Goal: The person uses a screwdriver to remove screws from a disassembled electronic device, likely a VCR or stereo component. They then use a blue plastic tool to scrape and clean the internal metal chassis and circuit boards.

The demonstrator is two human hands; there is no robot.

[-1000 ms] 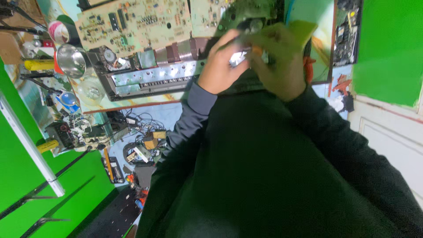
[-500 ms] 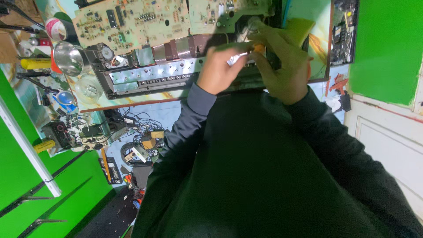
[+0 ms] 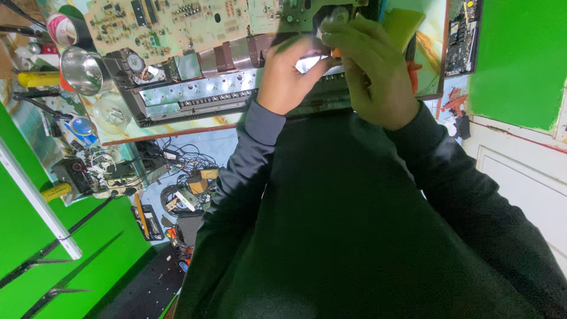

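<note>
I am looking down over my dark, soft-knit sweater (image 3: 354, 236), which is filling the lower half of the view. My two sleeves are rising toward 12 o'clock, where my hands are meeting. My left hand (image 3: 289, 80) is curling narrow, its fingers pinching a small, shiny silver part (image 3: 310, 62). My right hand (image 3: 372, 74) is closing round the same spot from 1 o'clock, fingers folded tight over the part, with a bit of orange (image 3: 335, 53) showing between them; I cannot tell what that orange bit is.

Just beyond my hands, a long metal chassis (image 3: 195, 94) is lying on the bench (image 3: 177, 127), its brushed steel face ribbed with a row of small slots. Past it, at 11 o'clock, a flat beige circuit board (image 3: 171, 23) is resting, dotted with dark chips and solder points. At 10 o'clock a round, mirror-bright metal bowl (image 3: 82, 70) is sitting beside a yellow cylinder (image 3: 38, 78) and a roll of tape (image 3: 62, 28).

Under the bench edge, at 8 o'clock, tangled black cables (image 3: 183, 159) are hanging over clutter on the floor. Flat green panels (image 3: 517, 59) are standing at 2 o'clock, and another green surface (image 3: 35, 248) at 8 o'clock, crossed by a white bar (image 3: 41, 207). A white panelled door (image 3: 531, 183) is showing at 3 o'clock.
</note>
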